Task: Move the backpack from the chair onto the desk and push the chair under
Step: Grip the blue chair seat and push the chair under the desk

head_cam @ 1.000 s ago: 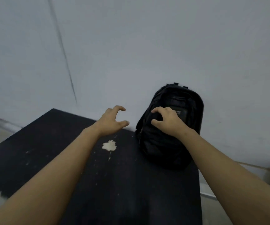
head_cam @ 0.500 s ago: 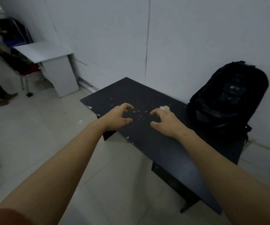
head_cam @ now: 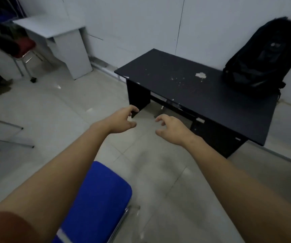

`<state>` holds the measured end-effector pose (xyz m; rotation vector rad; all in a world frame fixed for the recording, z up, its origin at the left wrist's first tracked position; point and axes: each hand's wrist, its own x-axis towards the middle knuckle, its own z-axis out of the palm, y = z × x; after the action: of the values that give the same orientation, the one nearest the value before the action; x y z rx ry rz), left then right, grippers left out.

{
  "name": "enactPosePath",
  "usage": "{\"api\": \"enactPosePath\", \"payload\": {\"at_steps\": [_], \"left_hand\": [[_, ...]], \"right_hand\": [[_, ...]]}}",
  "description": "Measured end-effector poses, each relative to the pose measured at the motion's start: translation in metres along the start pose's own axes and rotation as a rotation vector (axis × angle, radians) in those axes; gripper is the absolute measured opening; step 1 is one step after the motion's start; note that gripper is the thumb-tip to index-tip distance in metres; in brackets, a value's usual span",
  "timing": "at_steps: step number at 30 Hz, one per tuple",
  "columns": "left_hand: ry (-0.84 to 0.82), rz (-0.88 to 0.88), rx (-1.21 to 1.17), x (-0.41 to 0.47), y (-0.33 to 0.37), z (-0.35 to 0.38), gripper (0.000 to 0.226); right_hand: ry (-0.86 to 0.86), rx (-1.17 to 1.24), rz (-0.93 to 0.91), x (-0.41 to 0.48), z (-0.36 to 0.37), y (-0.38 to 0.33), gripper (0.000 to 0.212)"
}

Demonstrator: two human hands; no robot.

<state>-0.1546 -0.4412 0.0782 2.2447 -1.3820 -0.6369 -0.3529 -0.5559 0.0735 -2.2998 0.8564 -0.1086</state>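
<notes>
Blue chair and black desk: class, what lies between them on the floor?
In the head view, only bare tiled floor separates the blue chair from the black desk; both empty hands hover above it.

I am holding both bare arms stretched forward and down, forearms running in from the lower corners and converging toward the middle. My left hand (head_cam: 122, 121) is hanging palm-down with the fingers (head_cam: 132, 108) curled loosely and the thumb tucked below them, gripping nothing. My right hand (head_cam: 172, 128) is hovering just beside it, fingers likewise half-curled and spread, thumb pointing inward under the fingertips, empty too. The two hands are sitting apart, not touching each other.
</notes>
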Motion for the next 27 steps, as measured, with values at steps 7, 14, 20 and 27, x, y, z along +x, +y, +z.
{"api": "enactPosePath", "payload": {"at_steps": [7, 14, 20, 27], "left_hand": [[0.021, -0.017, 0.006, -0.12, -0.056, -0.007, 0.054], [-0.007, -0.125, -0.02, -0.251, -0.116, 0.004, 0.052], [-0.111, -0.237, 0.031, -0.322, -0.174, 0.019, 0.056], [-0.229, -0.311, 0.073, -0.369, -0.266, 0.012, 0.057]], "right_hand": [[-0.017, 0.049, -0.029, -0.085, 0.1, -0.067, 0.045], [-0.172, 0.196, -0.062, -0.189, 0.214, -0.125, 0.045], [-0.334, 0.208, -0.004, -0.26, 0.297, -0.174, 0.048], [-0.455, 0.253, 0.054, -0.27, 0.395, -0.237, 0.064]]}}
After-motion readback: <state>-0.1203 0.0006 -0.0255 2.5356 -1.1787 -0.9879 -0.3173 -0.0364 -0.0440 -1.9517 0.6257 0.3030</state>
